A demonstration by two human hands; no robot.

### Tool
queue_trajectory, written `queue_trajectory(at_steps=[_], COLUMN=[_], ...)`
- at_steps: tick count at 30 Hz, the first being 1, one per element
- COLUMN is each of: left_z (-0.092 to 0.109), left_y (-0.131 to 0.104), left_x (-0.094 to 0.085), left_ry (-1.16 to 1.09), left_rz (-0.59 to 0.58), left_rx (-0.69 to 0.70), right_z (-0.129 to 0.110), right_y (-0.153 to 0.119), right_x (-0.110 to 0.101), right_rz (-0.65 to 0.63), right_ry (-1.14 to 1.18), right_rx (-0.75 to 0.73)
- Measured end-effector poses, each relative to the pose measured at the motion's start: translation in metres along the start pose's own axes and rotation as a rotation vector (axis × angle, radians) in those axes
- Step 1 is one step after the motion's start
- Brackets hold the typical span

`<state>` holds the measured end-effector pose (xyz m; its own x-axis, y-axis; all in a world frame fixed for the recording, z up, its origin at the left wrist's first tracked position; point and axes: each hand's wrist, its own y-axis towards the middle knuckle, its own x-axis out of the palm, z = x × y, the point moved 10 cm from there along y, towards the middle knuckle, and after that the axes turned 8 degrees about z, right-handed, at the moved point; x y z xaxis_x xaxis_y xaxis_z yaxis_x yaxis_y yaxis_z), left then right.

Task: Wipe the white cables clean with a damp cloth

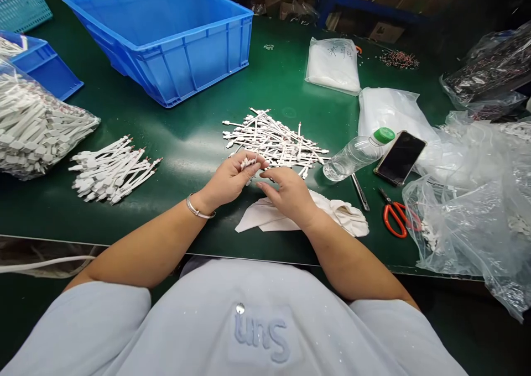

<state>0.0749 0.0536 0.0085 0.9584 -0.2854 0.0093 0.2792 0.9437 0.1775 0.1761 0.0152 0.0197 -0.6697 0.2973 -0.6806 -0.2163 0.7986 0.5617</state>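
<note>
Green tabletop (194,138) ends near shirt (199,309); left hand (229,181) seemingly holds white leads (248,163).

The table (274,77) is green. On its left side stand a blue bin (199,61), towards the far edge, and a bulging bag (37,127) of white pieces, with a small heap (110,171) just right of it. A wider pile (269,141) lies mid-table, a cloth (336,207) nearer. On the right are a bottle (352,157), a metal tool (360,192) and red-handled cutters (390,205); farther off, a white packet (334,66) and a dark heap (399,59).
</note>
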Motion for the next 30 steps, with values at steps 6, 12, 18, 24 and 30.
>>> queue_trajectory(at_steps=[6,12,18,24,30], left_z=[0.003,0.008,-0.016,-0.032,-0.046], left_y=[-0.002,-0.010,-0.014,-0.013,-0.014], left_x=[0.003,0.006,0.015,0.018,0.013], left_ry=[0.095,-0.246,-0.597,-0.708,-0.671], left_rz=[-0.006,-0.018,-0.052,0.007,0.093], left_rx=[0.016,-0.163,-0.451,-0.559,-0.645], right_z=[0.013,0.016,0.005,0.010,0.025], right_y=[0.000,-0.015,-0.040,-0.048,-0.047], right_x=[0.006,0.028,0.049,0.050,0.038], right_rz=[-0.065,-0.307,-0.536,-0.573,-0.404], right_ry=[0.016,0.499,0.806,0.763,0.658], right_rx=[0.116,0.493,0.933,0.994,0.804])
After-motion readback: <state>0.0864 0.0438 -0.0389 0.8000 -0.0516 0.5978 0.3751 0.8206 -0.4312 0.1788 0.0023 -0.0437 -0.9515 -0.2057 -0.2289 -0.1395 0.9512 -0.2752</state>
